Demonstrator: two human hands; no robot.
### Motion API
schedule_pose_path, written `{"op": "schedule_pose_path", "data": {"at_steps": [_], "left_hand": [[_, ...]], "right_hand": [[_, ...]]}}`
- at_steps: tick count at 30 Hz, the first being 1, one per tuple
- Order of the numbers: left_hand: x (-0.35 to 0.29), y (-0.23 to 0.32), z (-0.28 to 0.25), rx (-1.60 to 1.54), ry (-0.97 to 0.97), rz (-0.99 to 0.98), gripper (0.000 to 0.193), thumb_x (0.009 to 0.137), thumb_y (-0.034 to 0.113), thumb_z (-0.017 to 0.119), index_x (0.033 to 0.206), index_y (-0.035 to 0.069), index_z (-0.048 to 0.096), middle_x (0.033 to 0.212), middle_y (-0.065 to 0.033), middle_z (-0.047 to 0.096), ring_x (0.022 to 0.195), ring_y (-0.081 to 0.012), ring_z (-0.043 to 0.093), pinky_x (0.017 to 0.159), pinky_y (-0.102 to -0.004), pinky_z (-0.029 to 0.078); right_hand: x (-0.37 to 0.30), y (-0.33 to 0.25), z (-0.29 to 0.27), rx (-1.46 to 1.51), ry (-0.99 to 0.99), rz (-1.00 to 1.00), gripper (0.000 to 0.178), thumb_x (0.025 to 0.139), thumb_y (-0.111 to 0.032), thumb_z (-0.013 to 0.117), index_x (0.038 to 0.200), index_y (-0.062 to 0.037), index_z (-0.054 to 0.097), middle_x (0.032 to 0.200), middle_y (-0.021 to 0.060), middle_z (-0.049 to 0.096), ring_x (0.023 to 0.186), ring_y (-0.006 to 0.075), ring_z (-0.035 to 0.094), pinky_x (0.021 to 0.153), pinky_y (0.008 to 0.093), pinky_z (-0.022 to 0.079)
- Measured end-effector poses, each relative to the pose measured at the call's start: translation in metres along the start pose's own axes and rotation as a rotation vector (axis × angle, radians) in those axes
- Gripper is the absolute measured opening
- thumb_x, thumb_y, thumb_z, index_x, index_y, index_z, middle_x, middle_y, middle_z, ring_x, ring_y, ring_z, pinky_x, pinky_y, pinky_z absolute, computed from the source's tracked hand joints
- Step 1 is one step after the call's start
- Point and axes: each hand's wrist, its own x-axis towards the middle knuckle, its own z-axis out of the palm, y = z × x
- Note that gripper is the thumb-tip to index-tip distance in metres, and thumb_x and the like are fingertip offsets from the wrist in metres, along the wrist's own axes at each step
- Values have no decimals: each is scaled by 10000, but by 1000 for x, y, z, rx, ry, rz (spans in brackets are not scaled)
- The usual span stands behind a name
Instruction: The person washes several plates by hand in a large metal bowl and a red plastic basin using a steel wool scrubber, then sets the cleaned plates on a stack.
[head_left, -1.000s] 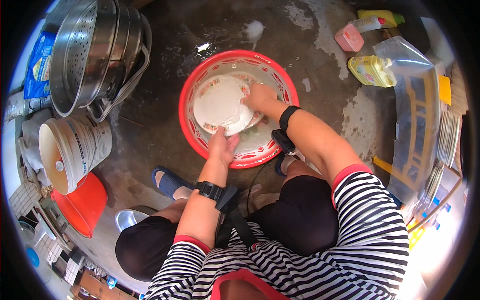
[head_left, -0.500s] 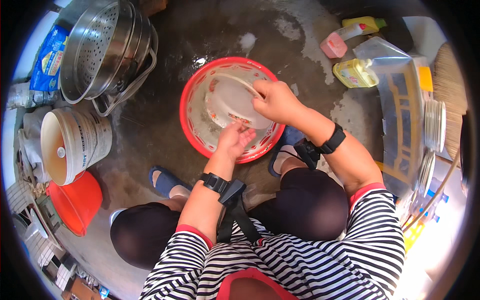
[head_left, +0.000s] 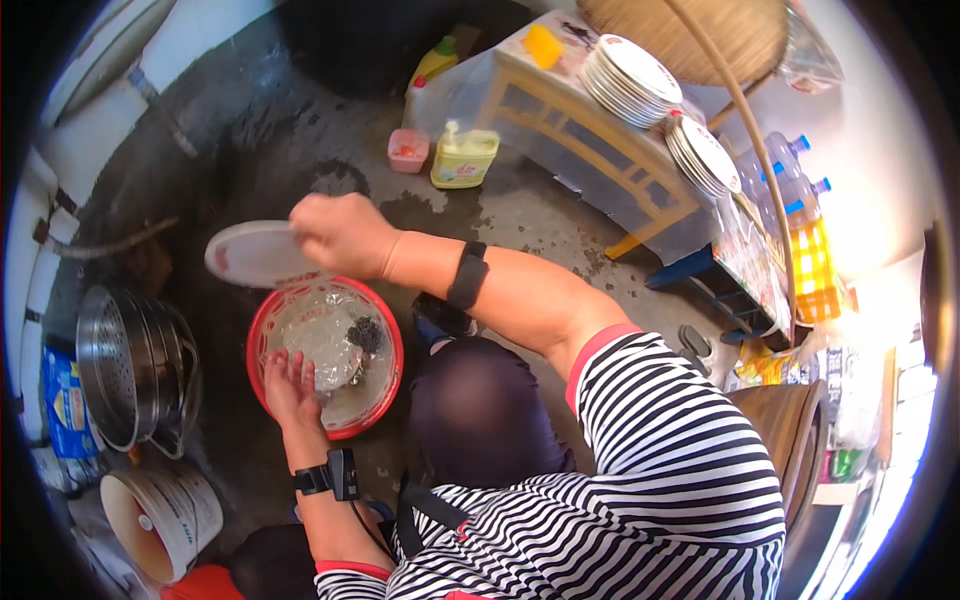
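My right hand (head_left: 345,232) grips the edge of a white plate (head_left: 262,254), raised just above the far left rim of a red-rimmed basin (head_left: 397,350). The plate is tilted and slightly blurred. My left hand (head_left: 290,388) is open over the basin's left side, its fingers stretched out and holding nothing. Water stands in the basin, with a dark grey scouring pad (head_left: 367,333) towards its right. Something pale and round lies under the water near the pad; I cannot make out whether it is another dish.
Beyond the basin stand a yellow pump bottle (head_left: 465,158) and a pink container (head_left: 408,150). Stacked plates (head_left: 630,80) rest on a plastic-covered table (head_left: 560,115) at the far right. On the left are a steel steamer pot (head_left: 125,368) and a white bucket (head_left: 165,520).
The view has swung to the right. My right hand has lifted the plate out of the basin to its far left side. My left hand has come away from the plate and opened.
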Motion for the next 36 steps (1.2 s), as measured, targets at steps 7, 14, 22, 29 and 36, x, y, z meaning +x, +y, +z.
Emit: {"op": "schedule_pose_path", "data": {"at_steps": [7, 14, 22, 29, 36], "left_hand": [[-4, 19, -31, 111, 88, -28, 377, 955, 164, 448, 1321, 76, 448, 1265, -64, 503, 1127, -249, 504, 937, -411, 415], [14, -8, -54, 186, 104, -102, 296, 942, 252, 483, 1197, 106, 516, 1103, 11, 547, 964, -174, 524, 850, -355, 421], [12, -30, -71, 339, 59, -227, 320, 937, 273, 489, 1215, 116, 510, 1081, 15, 549, 924, -154, 530, 801, -330, 434], [3, -23, -96, 311, 197, -202, 273, 921, 246, 519, 1136, 81, 552, 1029, -14, 594, 867, -167, 563, 749, -336, 487], [13, -46, -74, 346, 221, -248, 247, 925, 199, 514, 1146, 91, 527, 984, -27, 559, 830, -186, 560, 713, -339, 496]], "right_hand": [[-63, 41, -140, 296, 680, 917, 141, 782, -73, 640, 894, 11, 618, 784, 91, 642, 691, 141, 596, 621, 293, 488], [-193, 52, -340, 470, 1595, 851, 124, 808, -12, 580, 931, -12, 563, 831, 73, 613, 687, 181, 626, 566, 337, 514], [-210, 88, -443, 281, 1908, 838, 249, 834, -33, 568, 1080, 2, 549, 968, 119, 641, 752, 232, 658, 572, 327, 555], [-244, 171, -437, 320, 1669, 816, 258, 863, -118, 545, 1098, -13, 558, 951, 125, 648, 737, 255, 647, 601, 344, 550], [-290, 205, -482, 297, 1211, 1311, 250, 921, -182, 369, 923, -5, 546, 771, 111, 646, 589, 186, 576, 497, 275, 459]]}}
